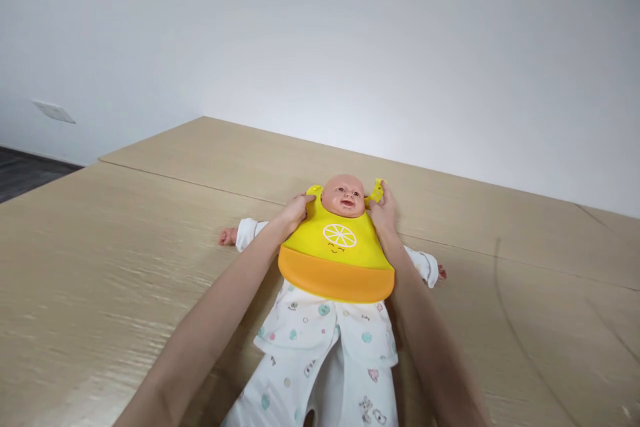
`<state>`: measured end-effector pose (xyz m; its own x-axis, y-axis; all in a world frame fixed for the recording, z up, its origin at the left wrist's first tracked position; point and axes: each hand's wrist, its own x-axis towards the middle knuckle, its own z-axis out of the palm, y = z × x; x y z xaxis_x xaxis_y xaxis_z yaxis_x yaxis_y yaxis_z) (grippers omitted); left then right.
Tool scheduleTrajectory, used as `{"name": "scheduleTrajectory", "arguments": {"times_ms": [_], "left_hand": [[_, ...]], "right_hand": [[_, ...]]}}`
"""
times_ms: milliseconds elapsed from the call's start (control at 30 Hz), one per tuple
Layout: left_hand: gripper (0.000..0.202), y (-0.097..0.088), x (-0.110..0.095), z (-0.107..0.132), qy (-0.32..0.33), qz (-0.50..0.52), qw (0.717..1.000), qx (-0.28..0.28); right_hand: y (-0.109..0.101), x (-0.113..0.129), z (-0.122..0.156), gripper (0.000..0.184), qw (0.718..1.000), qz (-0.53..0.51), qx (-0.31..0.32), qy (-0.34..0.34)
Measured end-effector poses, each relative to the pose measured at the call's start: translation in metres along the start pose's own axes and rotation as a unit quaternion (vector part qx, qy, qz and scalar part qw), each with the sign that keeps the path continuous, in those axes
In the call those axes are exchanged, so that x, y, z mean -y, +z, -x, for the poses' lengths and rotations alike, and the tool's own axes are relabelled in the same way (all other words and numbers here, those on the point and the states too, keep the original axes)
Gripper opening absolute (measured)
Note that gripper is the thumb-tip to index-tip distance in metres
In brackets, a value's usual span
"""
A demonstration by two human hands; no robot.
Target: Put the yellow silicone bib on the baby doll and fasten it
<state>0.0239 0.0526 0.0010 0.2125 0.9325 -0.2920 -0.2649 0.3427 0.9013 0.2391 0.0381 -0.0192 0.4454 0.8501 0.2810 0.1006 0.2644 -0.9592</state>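
Observation:
A baby doll (320, 333) in white printed clothes lies on its back with its arms spread out. Over its chest lies a yellow bib (305, 230) with a white citrus-slice print and an orange pocket (335, 277) along the bottom. My left hand (297, 209) grips the bib's neck strap on the left of the doll's head, thumb on top. On the other side of the head, my right hand (384, 212) holds the other strap, whose end with small holes sticks up above the fingers. Both straps are apart at the neck.
The doll lies on a light wooden table (125, 267) with a seam running across it. Behind the table rises a white wall (320, 47) with a wall plate (54, 111) at the left. Dark floor (30, 172) shows beyond the table's left edge.

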Motion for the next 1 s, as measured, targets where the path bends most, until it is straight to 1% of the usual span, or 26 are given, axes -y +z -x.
{"name": "scheduleTrajectory", "arguments": {"times_ms": [100, 167, 233, 300, 367, 467, 567, 667, 833, 900, 1000], "left_hand": [[0.019, 0.001, 0.0, 0.001, -0.024, 0.015, 0.999, 0.024], [0.017, 0.002, -0.001, 0.003, -0.045, 0.005, 0.999, 0.021], [0.016, 0.002, 0.0, 0.003, -0.059, -0.009, 0.998, 0.006], [0.013, 0.001, 0.002, 0.002, -0.049, -0.018, 0.999, -0.008], [0.011, 0.0, 0.004, 0.001, -0.024, -0.02, 0.999, -0.011], [0.011, -0.001, 0.006, 0.001, 0.005, -0.024, 1.0, -0.003], [0.013, -0.001, 0.007, 0.0, 0.005, -0.027, 1.0, 0.002], [0.019, -0.002, 0.009, -0.003, -0.006, -0.021, 1.0, 0.022], [0.024, -0.003, 0.011, -0.004, -0.019, 0.0, 0.999, 0.048], [0.024, -0.002, 0.01, -0.002, -0.011, 0.015, 0.998, 0.055], [0.023, 0.001, 0.006, 0.001, 0.012, 0.027, 0.999, 0.042]], "right_hand": [[0.001, 0.004, 0.002, 0.06, 0.999, 0.038, -0.008, 0.002], [0.001, 0.007, 0.004, 0.061, 0.999, 0.029, 0.001, 0.021], [0.002, 0.006, 0.005, 0.064, 0.999, 0.007, 0.012, 0.043], [0.002, 0.004, 0.005, 0.066, 0.997, -0.031, 0.019, 0.062], [0.003, 0.001, 0.005, 0.065, 0.996, -0.056, 0.012, 0.074], [0.003, -0.002, 0.004, 0.061, 0.996, -0.038, -0.011, 0.086], [0.003, -0.005, 0.002, 0.058, 0.995, -0.029, -0.008, 0.093], [0.004, -0.006, 0.001, 0.05, 0.996, -0.021, 0.009, 0.092], [0.006, 0.002, 0.005, 0.036, 0.996, -0.009, 0.04, 0.082], [0.006, 0.008, 0.008, 0.036, 0.996, -0.025, 0.047, 0.073], [0.006, 0.016, 0.008, 0.038, 0.995, -0.061, 0.051, 0.062]]}}
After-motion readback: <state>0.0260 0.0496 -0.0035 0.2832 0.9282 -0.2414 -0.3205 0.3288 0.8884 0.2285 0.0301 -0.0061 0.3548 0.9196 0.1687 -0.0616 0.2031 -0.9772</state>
